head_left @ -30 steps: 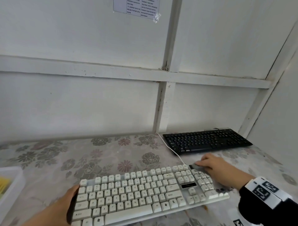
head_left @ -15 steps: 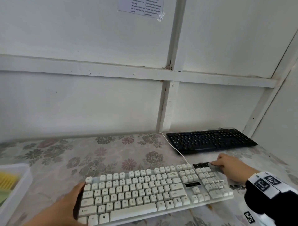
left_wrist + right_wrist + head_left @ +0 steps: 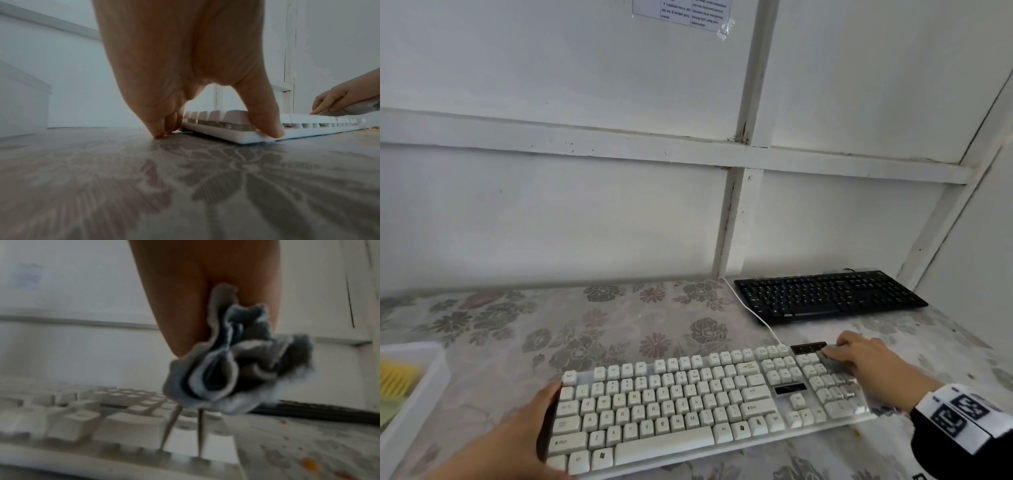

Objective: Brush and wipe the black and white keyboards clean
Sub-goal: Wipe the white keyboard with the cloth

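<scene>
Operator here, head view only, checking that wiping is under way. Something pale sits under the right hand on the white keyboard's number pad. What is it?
Observer: The right wrist view shows the right hand gripping a bunched grey cloth over the white keyboard.
Operator: Is the left hand clamping the keyboard?
Observer: Not clearly. In the left wrist view, the left hand has its thumb pressing on the near rim, and its fingertips touch the table beside the keyboard's end.
Operator: Any debris around?
Observer: Yes, orange crumbs lie on the table off the keyboard's right end.
</scene>
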Demonstrator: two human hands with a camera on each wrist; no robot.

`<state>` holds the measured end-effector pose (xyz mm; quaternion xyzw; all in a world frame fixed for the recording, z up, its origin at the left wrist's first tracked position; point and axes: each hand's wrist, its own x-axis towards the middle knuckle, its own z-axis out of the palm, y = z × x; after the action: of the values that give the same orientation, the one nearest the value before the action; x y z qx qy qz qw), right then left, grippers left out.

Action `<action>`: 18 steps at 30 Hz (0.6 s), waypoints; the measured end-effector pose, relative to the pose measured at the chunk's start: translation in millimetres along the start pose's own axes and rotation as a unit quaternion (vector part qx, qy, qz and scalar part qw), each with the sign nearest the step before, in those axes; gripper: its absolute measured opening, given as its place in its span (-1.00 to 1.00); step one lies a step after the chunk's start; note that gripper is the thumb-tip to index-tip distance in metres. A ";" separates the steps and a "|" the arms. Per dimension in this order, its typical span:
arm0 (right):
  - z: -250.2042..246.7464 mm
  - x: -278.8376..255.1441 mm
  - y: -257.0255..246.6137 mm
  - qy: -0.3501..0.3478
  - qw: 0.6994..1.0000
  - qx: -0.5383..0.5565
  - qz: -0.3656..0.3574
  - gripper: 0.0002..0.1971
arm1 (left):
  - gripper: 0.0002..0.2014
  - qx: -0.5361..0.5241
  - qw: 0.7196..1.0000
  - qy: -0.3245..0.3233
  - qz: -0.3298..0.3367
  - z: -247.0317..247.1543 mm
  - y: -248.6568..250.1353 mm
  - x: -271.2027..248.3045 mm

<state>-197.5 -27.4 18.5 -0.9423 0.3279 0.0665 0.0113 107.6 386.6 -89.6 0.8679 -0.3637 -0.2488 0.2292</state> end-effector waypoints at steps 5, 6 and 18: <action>0.7 4.0 6.5 0.042 0.996 0.037 0.063 -0.74 | 0.23 -0.011 1.000 0.005 0.007 -13.3 49.6 -20.5; 0.2 3.8 2.5 0.049 0.996 0.037 0.072 -0.72 | 0.15 -0.025 1.000 -0.011 0.007 -16.9 60.1 -24.3; -18.9 -28.7 -274.7 0.012 0.920 0.135 -0.367 -0.81 | 0.25 -0.104 0.994 -0.042 0.007 -27.4 70.4 -30.1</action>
<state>-47.4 204.6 34.9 -0.9867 -0.0347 0.0018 0.1586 69.2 370.6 -19.7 0.8256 -0.3513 -0.3199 0.3045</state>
